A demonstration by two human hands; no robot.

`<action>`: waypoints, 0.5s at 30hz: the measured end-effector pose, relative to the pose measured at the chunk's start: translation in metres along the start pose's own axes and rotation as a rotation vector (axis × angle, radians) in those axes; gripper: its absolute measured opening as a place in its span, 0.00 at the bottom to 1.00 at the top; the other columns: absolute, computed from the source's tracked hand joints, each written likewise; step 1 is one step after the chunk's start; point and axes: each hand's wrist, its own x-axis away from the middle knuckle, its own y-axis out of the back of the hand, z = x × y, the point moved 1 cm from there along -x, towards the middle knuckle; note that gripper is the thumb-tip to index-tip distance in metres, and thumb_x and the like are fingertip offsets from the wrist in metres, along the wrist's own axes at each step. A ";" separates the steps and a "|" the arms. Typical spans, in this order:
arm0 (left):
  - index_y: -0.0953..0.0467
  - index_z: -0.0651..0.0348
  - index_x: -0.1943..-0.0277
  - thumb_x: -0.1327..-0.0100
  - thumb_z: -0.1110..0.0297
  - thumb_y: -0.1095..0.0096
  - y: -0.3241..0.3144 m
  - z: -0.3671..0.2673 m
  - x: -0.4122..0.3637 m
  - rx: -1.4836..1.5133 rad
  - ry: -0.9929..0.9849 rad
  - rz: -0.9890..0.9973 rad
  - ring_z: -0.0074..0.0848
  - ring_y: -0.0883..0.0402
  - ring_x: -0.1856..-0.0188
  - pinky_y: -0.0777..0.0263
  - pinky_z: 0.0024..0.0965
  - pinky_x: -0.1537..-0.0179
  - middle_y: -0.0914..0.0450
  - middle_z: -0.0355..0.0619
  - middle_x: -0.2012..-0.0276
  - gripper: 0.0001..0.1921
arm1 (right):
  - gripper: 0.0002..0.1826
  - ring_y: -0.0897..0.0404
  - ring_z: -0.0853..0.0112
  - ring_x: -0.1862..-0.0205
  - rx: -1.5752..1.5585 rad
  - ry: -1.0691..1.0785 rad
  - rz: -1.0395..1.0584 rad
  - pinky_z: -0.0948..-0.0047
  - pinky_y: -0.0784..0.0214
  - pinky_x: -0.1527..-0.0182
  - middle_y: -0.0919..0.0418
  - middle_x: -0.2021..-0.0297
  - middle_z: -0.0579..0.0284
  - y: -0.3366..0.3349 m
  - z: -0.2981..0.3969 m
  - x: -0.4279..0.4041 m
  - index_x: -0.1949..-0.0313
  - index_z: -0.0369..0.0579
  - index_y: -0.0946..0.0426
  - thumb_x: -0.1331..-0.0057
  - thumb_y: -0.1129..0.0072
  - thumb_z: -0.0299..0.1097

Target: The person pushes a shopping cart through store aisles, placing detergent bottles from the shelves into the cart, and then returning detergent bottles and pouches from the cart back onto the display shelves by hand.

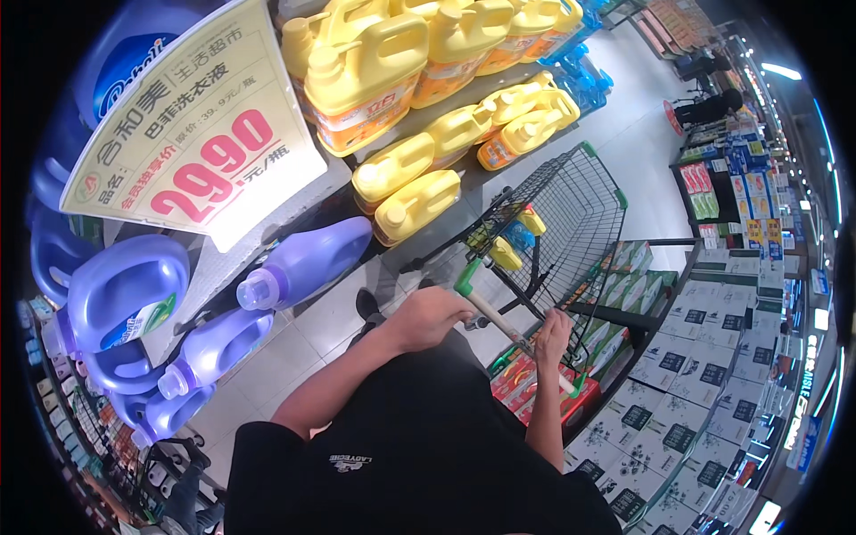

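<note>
A wire shopping cart (588, 194) with green plastic corners stands before me, its pale handle (498, 315) running slantwise near my waist. My left hand (428, 317) is beside the handle's left part, fingers curled and fingertips close to the bar. Whether it touches the bar is unclear. Over the right part of the handle is my right hand (554, 334), its fingers bent; I cannot tell if they grip. Small yellow and blue bottle-like shapes (518, 235) show at the cart's handle end; whether they lie inside is unclear.
Yellow detergent jugs (364, 80) and purple jugs (307, 257) line the left display, below a large price sign (200, 134). Stacked white cartons (675, 394) and red boxes (521, 394) flank my right side. Tiled aisle floor (642, 120) runs ahead, with a person (709, 107) farther off.
</note>
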 end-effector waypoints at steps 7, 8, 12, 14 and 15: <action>0.20 0.58 0.65 0.28 0.60 0.38 -0.067 0.043 -0.043 -0.088 -0.043 0.342 0.47 0.19 0.66 0.27 0.49 0.61 0.20 0.49 0.72 0.12 | 0.20 0.25 0.46 0.40 -0.027 -0.354 -0.064 0.55 0.32 0.37 0.25 0.43 0.41 -0.018 -0.043 0.061 0.46 0.38 0.21 0.18 0.57 0.41; 0.17 0.57 0.61 0.28 0.61 0.39 -0.080 0.054 -0.042 -0.122 -0.012 0.397 0.46 0.18 0.64 0.26 0.47 0.60 0.19 0.49 0.71 0.11 | 0.20 0.24 0.48 0.40 -0.006 -0.386 -0.075 0.55 0.31 0.39 0.25 0.41 0.43 -0.018 -0.041 0.060 0.46 0.38 0.21 0.18 0.57 0.41; 0.19 0.57 0.64 0.28 0.61 0.39 -0.120 0.094 -0.031 -0.202 -0.013 0.381 0.47 0.18 0.65 0.26 0.48 0.62 0.19 0.48 0.72 0.11 | 0.20 0.22 0.49 0.41 -0.007 -0.517 -0.058 0.55 0.30 0.39 0.25 0.42 0.45 -0.013 -0.028 0.049 0.47 0.39 0.21 0.18 0.57 0.42; 0.22 0.56 0.69 0.29 0.61 0.38 -0.135 0.110 -0.026 -0.423 0.000 0.381 0.45 0.17 0.69 0.25 0.46 0.64 0.20 0.46 0.74 0.13 | 0.20 0.22 0.50 0.42 -0.012 -0.493 -0.078 0.55 0.29 0.41 0.24 0.43 0.47 -0.012 -0.034 0.050 0.48 0.39 0.20 0.19 0.57 0.42; 0.22 0.56 0.69 0.29 0.61 0.38 -0.140 0.107 -0.029 -0.424 0.000 0.395 0.45 0.17 0.69 0.25 0.46 0.64 0.20 0.46 0.74 0.13 | 0.20 0.22 0.50 0.42 -0.016 -0.506 -0.077 0.55 0.29 0.41 0.24 0.43 0.47 -0.013 -0.038 0.049 0.48 0.39 0.20 0.19 0.57 0.42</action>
